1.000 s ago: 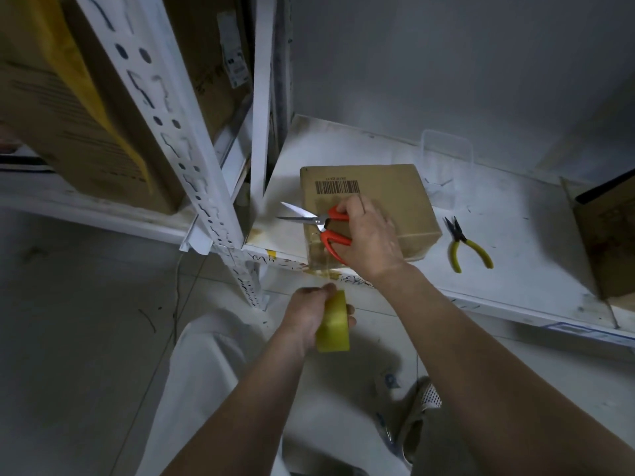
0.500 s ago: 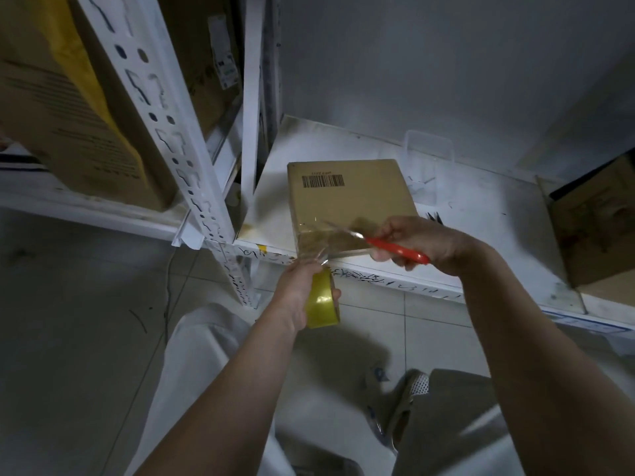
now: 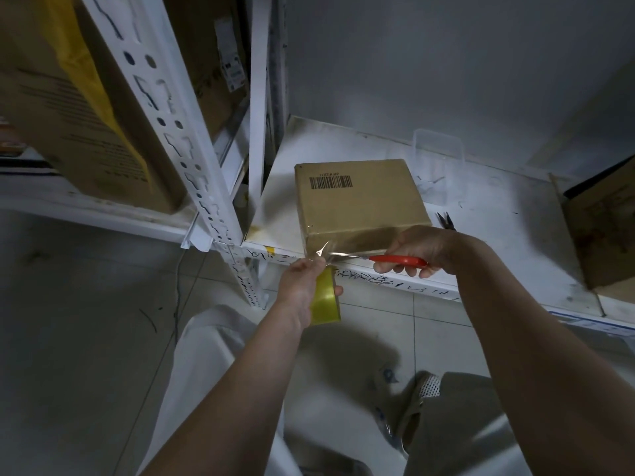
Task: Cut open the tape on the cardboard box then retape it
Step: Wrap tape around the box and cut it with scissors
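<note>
A closed cardboard box point(image 3: 357, 197) with a barcode label lies on the white shelf point(image 3: 488, 242), near its front edge. Shiny clear tape runs over the box's near face. My left hand point(image 3: 302, 286) holds a yellowish tape roll point(image 3: 324, 300) just below the shelf edge, with a strip of clear tape stretched up toward the box. My right hand point(image 3: 422, 249) grips red-handled scissors point(image 3: 395, 260). Their blades point left and meet the stretched tape strip beside my left hand.
Black pliers point(image 3: 446, 222) lie partly hidden behind my right wrist. A clear plastic container point(image 3: 436, 159) stands behind the box. An open cardboard box point(image 3: 604, 228) sits at the shelf's right. A perforated white post point(image 3: 192, 159) and large cartons point(image 3: 68, 108) stand left.
My right hand lifted the scissors off the box top and swung them down to the front. My left hand raised the roll toward the shelf edge, and the blades now reach the tape strip.
</note>
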`<control>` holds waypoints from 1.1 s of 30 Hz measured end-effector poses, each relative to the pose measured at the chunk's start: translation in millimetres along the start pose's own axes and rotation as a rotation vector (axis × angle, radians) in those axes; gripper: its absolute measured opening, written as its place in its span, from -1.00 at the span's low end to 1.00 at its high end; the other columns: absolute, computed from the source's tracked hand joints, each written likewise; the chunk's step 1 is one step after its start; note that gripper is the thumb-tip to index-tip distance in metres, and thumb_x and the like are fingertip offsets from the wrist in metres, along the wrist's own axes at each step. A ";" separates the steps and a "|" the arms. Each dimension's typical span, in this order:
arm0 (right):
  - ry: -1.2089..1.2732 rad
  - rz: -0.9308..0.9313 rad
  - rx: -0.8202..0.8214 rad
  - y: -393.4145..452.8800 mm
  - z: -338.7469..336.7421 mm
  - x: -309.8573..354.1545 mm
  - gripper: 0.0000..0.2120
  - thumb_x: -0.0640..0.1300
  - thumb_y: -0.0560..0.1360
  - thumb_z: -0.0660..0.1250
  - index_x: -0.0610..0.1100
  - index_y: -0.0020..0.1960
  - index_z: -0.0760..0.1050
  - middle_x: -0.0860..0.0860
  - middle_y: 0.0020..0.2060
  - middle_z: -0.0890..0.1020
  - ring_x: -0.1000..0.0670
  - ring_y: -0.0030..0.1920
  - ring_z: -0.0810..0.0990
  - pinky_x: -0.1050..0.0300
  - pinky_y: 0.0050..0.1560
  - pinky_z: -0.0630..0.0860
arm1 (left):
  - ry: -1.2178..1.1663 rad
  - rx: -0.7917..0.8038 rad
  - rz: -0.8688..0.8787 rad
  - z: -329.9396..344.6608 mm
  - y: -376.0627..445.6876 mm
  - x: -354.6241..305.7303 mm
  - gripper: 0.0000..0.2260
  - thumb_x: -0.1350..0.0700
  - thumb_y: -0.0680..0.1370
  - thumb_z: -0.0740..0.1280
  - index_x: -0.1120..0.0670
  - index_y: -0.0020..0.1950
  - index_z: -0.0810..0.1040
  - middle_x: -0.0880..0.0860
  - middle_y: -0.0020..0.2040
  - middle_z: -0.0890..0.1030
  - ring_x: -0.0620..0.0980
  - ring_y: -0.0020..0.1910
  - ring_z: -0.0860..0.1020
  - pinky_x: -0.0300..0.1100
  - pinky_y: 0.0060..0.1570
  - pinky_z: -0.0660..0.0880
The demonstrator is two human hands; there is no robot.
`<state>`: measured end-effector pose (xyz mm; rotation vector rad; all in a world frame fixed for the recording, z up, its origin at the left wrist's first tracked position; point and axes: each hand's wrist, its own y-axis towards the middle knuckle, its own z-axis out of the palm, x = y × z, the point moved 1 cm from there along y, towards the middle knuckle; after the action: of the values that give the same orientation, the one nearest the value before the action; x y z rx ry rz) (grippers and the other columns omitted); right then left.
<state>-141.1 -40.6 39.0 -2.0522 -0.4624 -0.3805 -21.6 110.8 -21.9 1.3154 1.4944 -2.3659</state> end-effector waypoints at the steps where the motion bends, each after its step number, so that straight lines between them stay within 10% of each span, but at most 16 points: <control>1: 0.001 0.000 -0.001 1.0 0.0 0.8 -0.73 0.01 0.32 0.50 -0.16 -0.12 0.60 0.00 -0.34 0.54 0.06 -0.35 0.44 0.20 -0.28 0.39 | -0.011 0.005 -0.005 -0.3 0.2 0.4 -0.83 0.08 0.57 0.31 0.13 0.11 0.49 0.07 -0.24 0.54 -0.11 -0.68 0.51 -0.31 -0.68 0.42; 8: 0.016 -0.027 0.002 2.5 -1.7 3.9 -0.64 -0.03 0.35 0.48 -0.24 0.03 0.61 -0.03 -0.25 0.57 0.06 -0.33 0.45 0.20 -0.26 0.38 | -0.102 0.070 -0.059 -1.7 1.2 7.4 -0.74 0.07 0.40 0.48 0.17 -0.02 0.56 0.19 -0.27 0.57 0.10 -0.53 0.55 -0.10 -0.36 0.53; 18: -0.050 -0.041 -0.010 8.0 -2.0 17.9 -0.65 -0.02 0.32 0.50 -0.22 -0.01 0.62 0.00 -0.32 0.57 0.06 -0.33 0.44 0.19 -0.28 0.36 | -0.013 0.033 -0.083 -2.2 6.2 6.1 -0.90 0.12 0.49 0.41 0.12 -0.15 0.54 0.15 -0.23 0.61 0.03 -0.58 0.56 -0.16 -0.47 0.55; 23: -0.074 -0.055 -0.035 10.7 -3.9 21.6 -0.64 -0.01 0.29 0.52 -0.21 -0.01 0.64 0.00 -0.37 0.54 0.06 -0.34 0.42 0.21 -0.31 0.33 | 0.033 0.018 -0.063 -0.5 8.4 4.2 -0.90 0.09 0.48 0.42 0.09 -0.15 0.56 0.17 -0.08 0.65 0.11 -0.25 0.60 -0.01 -0.09 0.57; 33: -0.129 -0.088 -0.087 18.8 -3.4 16.0 -0.73 -0.01 0.29 0.54 -0.16 -0.12 0.68 -0.02 -0.43 0.56 0.08 -0.43 0.41 0.24 -0.40 0.31 | 0.076 0.027 -0.031 -5.6 10.3 0.6 -0.91 0.10 0.48 0.42 0.08 -0.17 0.55 0.12 -0.19 0.64 0.07 -0.28 0.58 -0.15 -0.21 0.54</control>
<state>-118.5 -49.6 33.7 -2.1544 -0.6261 -0.3269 -13.9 109.8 -30.6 1.4135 1.5177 -2.3892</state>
